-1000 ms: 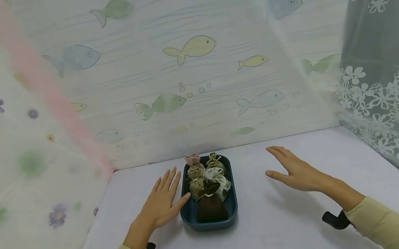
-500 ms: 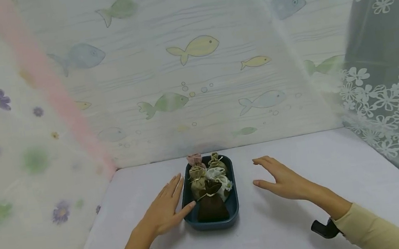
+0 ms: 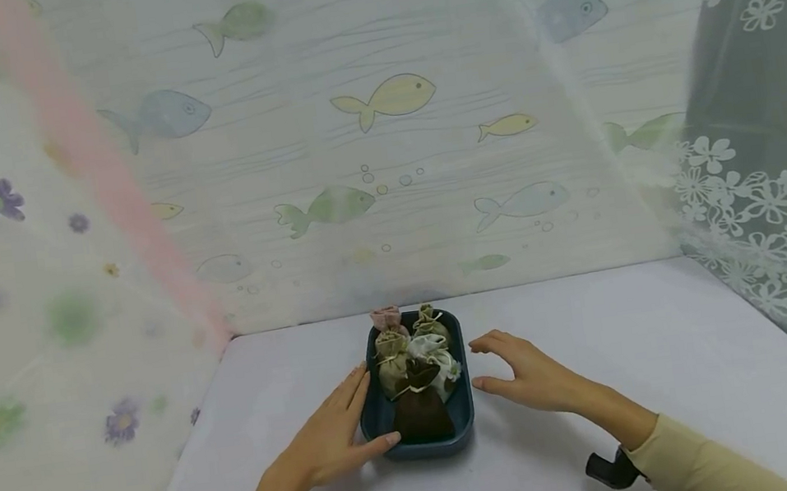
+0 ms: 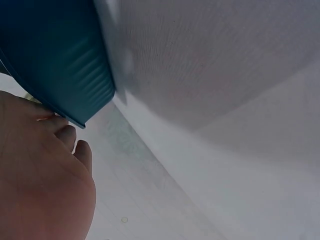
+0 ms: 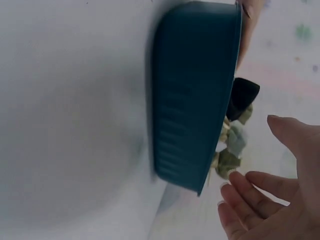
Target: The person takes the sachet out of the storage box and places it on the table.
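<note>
A dark blue-green plastic tub [image 3: 428,451] stands on the white tabletop, holding several small drawstring pouches. Frontmost is a dark brown pouch [image 3: 423,418]; behind it are an olive pouch [image 3: 393,371], a white pouch [image 3: 448,373] with a small flower, and a pink pouch [image 3: 387,320] at the back. My left hand [image 3: 325,439] lies along the tub's left rim, fingers extended, thumb reaching over the front left corner. To the right of the tub, my right hand [image 3: 533,376] hovers beside the rim with loosely bent fingers, holding nothing; a gap shows in the right wrist view.
A white-covered table [image 3: 597,318] extends around the tub. Behind it hangs a pale curtain [image 3: 395,146] printed with fish. Flowered sheer fabric [image 3: 772,229] borders the right side, and a floral sheet [image 3: 62,339] the left.
My right hand has moved left and slightly nearer, from well away to close beside the tub. My left hand has slid a little nearer along the left rim. The tub stays on the table.
</note>
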{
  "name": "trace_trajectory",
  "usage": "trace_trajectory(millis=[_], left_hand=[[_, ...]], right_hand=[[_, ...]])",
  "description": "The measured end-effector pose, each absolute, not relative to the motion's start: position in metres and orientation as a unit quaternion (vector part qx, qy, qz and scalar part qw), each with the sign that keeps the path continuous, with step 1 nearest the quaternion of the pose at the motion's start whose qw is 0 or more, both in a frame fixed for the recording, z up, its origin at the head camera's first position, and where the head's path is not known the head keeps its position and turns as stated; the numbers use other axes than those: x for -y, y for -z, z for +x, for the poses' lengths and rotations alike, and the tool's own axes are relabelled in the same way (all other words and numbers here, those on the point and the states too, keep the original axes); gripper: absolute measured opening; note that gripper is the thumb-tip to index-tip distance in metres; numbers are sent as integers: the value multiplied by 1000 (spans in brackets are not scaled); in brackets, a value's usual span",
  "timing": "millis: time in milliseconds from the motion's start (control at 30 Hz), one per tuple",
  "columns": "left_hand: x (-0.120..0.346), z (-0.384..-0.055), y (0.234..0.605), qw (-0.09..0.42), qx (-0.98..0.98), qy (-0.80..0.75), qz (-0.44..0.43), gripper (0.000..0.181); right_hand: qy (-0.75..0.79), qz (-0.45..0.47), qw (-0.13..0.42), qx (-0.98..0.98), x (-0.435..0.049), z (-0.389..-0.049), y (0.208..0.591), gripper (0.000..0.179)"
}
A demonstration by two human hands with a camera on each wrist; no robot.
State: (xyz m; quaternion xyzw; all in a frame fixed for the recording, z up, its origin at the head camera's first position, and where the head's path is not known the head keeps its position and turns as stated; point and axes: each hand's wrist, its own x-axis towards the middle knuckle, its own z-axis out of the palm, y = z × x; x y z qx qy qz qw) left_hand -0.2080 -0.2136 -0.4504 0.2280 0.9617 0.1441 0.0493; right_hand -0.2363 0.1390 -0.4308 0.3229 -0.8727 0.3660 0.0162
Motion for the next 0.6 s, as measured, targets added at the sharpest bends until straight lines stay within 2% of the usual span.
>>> trace_trajectory(millis=[267,600], left_hand=[[211,-206,453,42,-960,-151,233,117],[212,-203,459,51,-962,-149,223,117]], right_hand=[[-387,317,21,866,-119,-238,440,50],[-362,312,37,878,-93,-239,451,35]])
